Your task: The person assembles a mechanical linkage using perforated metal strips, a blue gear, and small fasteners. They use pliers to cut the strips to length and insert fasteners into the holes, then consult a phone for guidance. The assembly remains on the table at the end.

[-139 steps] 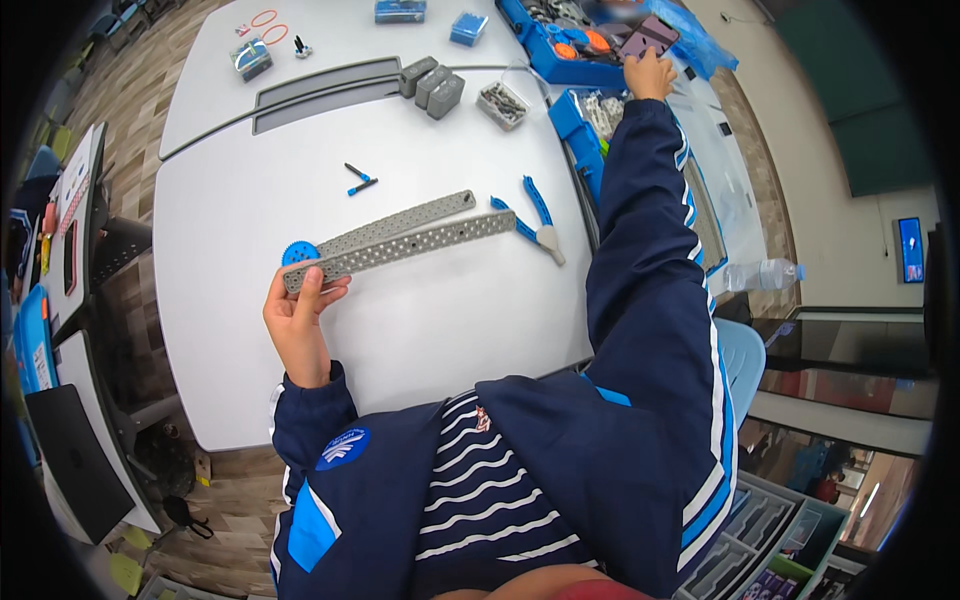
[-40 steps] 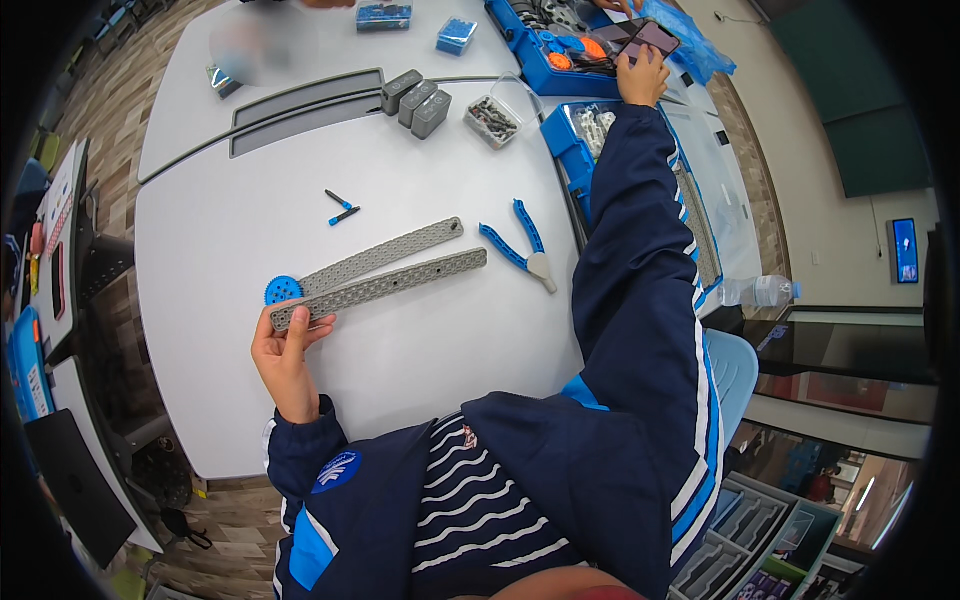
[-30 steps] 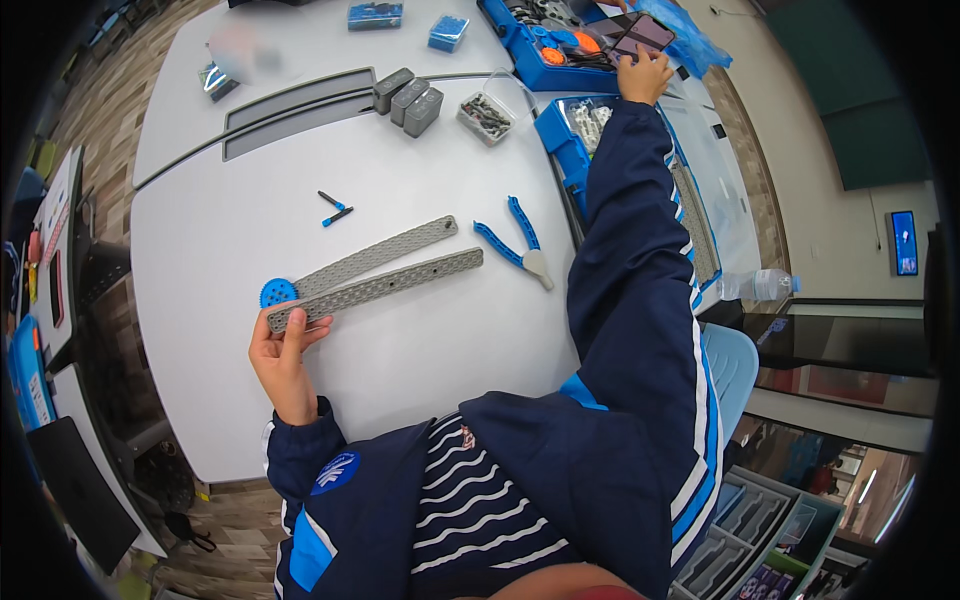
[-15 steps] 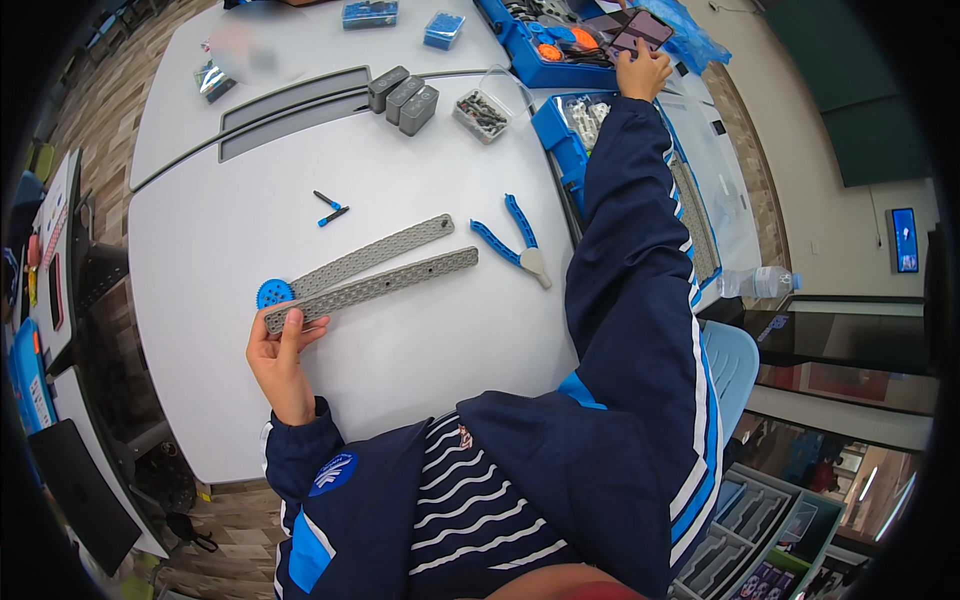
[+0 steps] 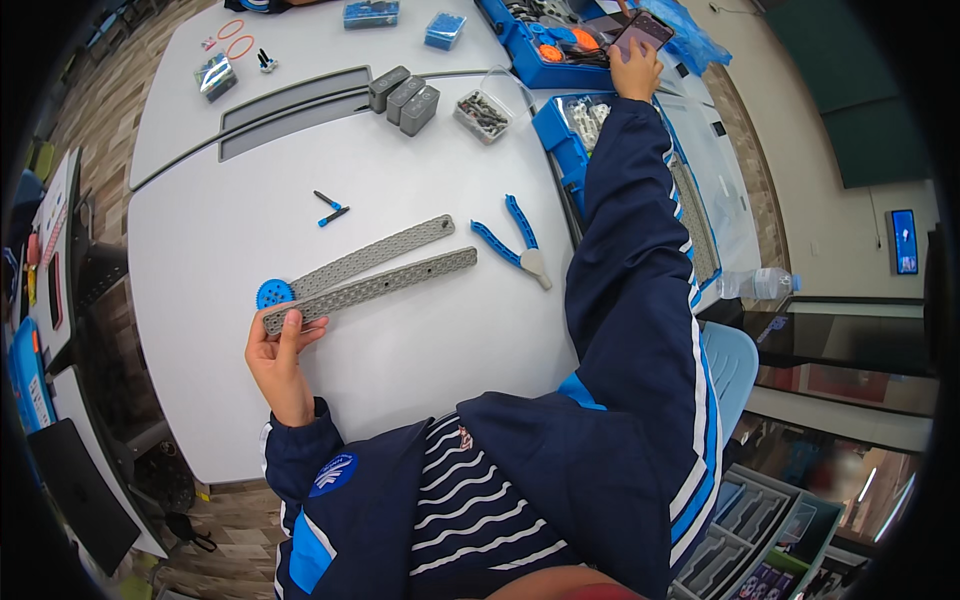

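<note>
My left hand [image 5: 283,355] is closed on the near end of a grey perforated plastic beam [image 5: 375,289], thumb on top. A second grey beam [image 5: 375,252] lies behind it at a narrow angle, with a blue gear [image 5: 274,293] at its left end; how the pieces join is hidden by my fingers. At the far right, my right hand [image 5: 636,75] grips the lower edge of a smartphone [image 5: 645,32] above an open blue case. Blue-handled pliers [image 5: 519,247] lie open right of the beams. Small black-and-blue pins [image 5: 333,215] rest beyond them.
Blue parts cases [image 5: 563,75] with orange, blue and white pieces line the right side. Grey blocks [image 5: 404,100] and a clear box of small parts [image 5: 482,116] stand farther back. A water bottle [image 5: 762,283] lies right. Orange rings [image 5: 240,46] lie at the far left.
My right hand and the phone have shifted slightly left. A blurred shape over the far-left table is gone, showing orange rings and a small connector piece. My left hand has barely moved.
</note>
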A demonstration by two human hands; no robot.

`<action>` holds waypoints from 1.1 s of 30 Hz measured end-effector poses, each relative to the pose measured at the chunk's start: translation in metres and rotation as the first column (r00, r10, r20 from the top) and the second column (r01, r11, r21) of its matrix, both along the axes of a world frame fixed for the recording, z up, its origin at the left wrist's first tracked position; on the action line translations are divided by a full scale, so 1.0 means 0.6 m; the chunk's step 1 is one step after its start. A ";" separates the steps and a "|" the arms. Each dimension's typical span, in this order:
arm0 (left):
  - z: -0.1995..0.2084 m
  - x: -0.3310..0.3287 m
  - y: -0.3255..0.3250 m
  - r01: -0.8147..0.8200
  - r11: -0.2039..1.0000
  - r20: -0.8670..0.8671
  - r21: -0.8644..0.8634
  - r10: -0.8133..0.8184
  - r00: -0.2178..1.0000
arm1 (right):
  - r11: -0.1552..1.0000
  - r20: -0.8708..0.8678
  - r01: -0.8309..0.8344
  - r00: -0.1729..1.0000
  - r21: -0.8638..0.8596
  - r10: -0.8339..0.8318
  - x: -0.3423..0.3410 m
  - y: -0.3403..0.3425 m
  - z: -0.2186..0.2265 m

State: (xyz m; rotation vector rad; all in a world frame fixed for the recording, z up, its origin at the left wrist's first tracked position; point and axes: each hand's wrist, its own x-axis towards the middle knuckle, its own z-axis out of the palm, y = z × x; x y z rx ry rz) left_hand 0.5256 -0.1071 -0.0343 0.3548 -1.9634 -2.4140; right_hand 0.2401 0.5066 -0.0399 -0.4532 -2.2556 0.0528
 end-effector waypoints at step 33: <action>0.002 0.001 0.000 0.004 1.000 -0.004 -0.008 -0.004 1.000 | 0.996 -0.022 0.072 0.997 0.045 -0.071 0.010 0.007 0.005</action>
